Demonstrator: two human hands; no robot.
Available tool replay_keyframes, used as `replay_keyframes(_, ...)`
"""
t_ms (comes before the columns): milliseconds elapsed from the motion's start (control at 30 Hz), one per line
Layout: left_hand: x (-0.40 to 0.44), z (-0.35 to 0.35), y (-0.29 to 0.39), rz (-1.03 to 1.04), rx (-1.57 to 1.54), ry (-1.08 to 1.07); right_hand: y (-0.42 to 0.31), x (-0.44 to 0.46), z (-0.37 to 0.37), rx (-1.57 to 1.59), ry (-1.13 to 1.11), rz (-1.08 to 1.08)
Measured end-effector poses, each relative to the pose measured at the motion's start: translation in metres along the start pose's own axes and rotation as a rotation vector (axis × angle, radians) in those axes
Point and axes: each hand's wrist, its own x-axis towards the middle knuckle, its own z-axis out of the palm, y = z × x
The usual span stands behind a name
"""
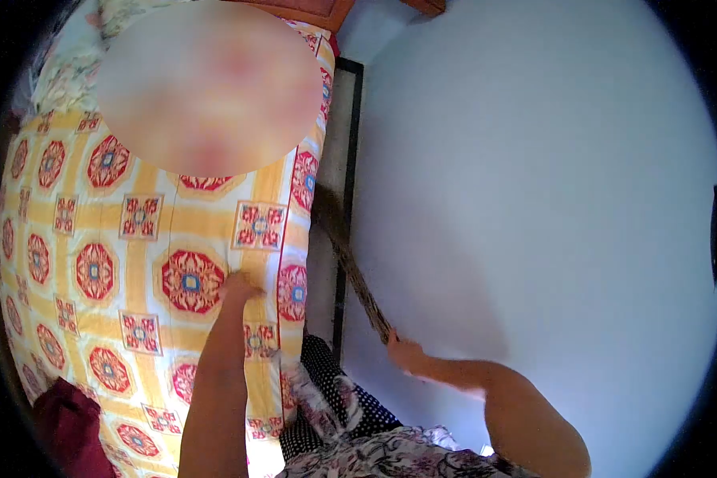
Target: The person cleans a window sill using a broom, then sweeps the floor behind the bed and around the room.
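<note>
My right hand [406, 355] is closed around the upper end of a long brown grass broom [362, 291]. The broom slants away from me to the left, into the narrow floor gap between bed and wall, and its far bristles spread in shadow at the bed's side. My left hand [244, 285] rests on the bedsheet [155, 267], with its thumb apart from the fingers and nothing seen in it. The sheet is yellow and white with red medallion patterns.
A plain pale wall [550, 183] rises close on the right, with a dark skirting strip [357, 119] at its foot. A maroon cloth [72, 426] lies at the bed's lower left. Wooden furniture [319, 12] stands at the far end. A blurred oval hides part of the bed.
</note>
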Motion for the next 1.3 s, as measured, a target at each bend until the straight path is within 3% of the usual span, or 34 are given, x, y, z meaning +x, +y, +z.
replay_keyframes(33,-0.055,-0.064,0.044,-0.134,-0.021,0.045,-0.009,-0.041,0.008,-0.021,-0.071,0.007)
replay_keyframes(67,-0.066,-0.071,0.051,-0.160,-0.055,0.100,-0.008,-0.066,0.031,-0.017,-0.015,0.032)
replay_keyframes(133,-0.086,-0.056,0.046,-0.264,-0.285,0.234,-0.002,-0.117,0.049,0.031,0.089,0.158)
replay_keyframes(233,-0.121,-0.028,0.026,-0.203,-0.201,0.318,-0.003,-0.195,0.022,0.052,0.260,0.366)
replay_keyframes(300,-0.160,-0.004,-0.011,-0.020,-0.339,-0.082,-0.002,-0.216,0.002,0.128,0.308,0.411)
replay_keyframes(367,-0.180,0.032,-0.037,-0.128,-0.261,0.025,0.013,-0.198,-0.026,0.116,0.444,0.369)
replay_keyframes(400,-0.182,0.044,-0.042,-0.216,-0.173,0.137,0.032,-0.167,-0.034,0.041,0.617,0.301)
replay_keyframes(533,-0.166,0.059,-0.034,-0.378,-0.247,0.172,0.045,-0.030,-0.163,0.046,0.765,0.341)
replay_keyframes(567,-0.162,0.059,-0.033,-0.405,-0.250,0.162,0.051,0.012,-0.198,-0.001,0.743,0.344)
replay_keyframes(633,-0.153,0.049,-0.033,-0.440,-0.153,-0.078,0.044,0.083,-0.260,-0.040,0.740,0.335)
replay_keyframes(667,-0.152,0.051,-0.034,-0.463,-0.158,-0.089,0.042,0.124,-0.285,-0.047,0.738,0.344)
replay_keyframes(733,-0.164,0.057,-0.044,-0.317,-0.285,0.067,0.042,0.209,-0.312,-0.050,0.709,0.332)
replay_keyframes(800,-0.172,0.035,-0.032,-0.314,-0.321,0.081,0.044,0.284,-0.313,0.207,0.517,0.435)
replay_keyframes(867,-0.168,0.032,-0.032,-0.514,-0.269,0.012,0.047,0.330,-0.270,0.142,0.532,0.333)
replay_keyframes(967,-0.161,0.049,-0.050,-0.439,-0.291,-0.037,0.045,0.329,-0.152,0.047,0.805,0.160)
replay_keyframes(1000,-0.162,0.044,-0.047,-0.435,-0.282,-0.053,0.045,0.326,-0.112,-0.145,0.545,0.238)
replay_keyframes(1033,-0.167,0.032,-0.039,-0.446,-0.301,-0.052,0.057,0.334,-0.049,0.368,0.786,0.305)
replay_keyframes(1067,-0.169,0.026,-0.034,-0.454,-0.325,-0.046,0.033,0.277,-0.026,-0.085,0.509,0.258)
replay_keyframes(1100,-0.169,0.025,-0.034,-0.440,-0.321,-0.050,0.035,0.261,0.022,0.013,0.491,0.189)
replay_keyframes(1133,-0.169,0.024,-0.035,-0.417,-0.373,-0.057,0.024,0.243,0.069,0.088,0.388,0.244)
replay_keyframes(1167,-0.171,0.024,-0.036,-0.391,-0.423,-0.065,0.009,0.212,0.105,0.405,0.292,0.389)
replay_keyframes(1233,-0.173,0.028,-0.037,-0.353,-0.433,0.024,-0.009,0.146,0.196,0.157,0.264,0.153)
replay_keyframes(1267,-0.179,0.023,-0.035,-0.293,-0.458,0.009,-0.023,0.116,0.254,0.305,0.425,0.264)
replay_keyframes(1300,-0.189,0.019,-0.033,-0.233,-0.482,-0.007,-0.045,0.056,0.268,0.122,0.349,0.236)
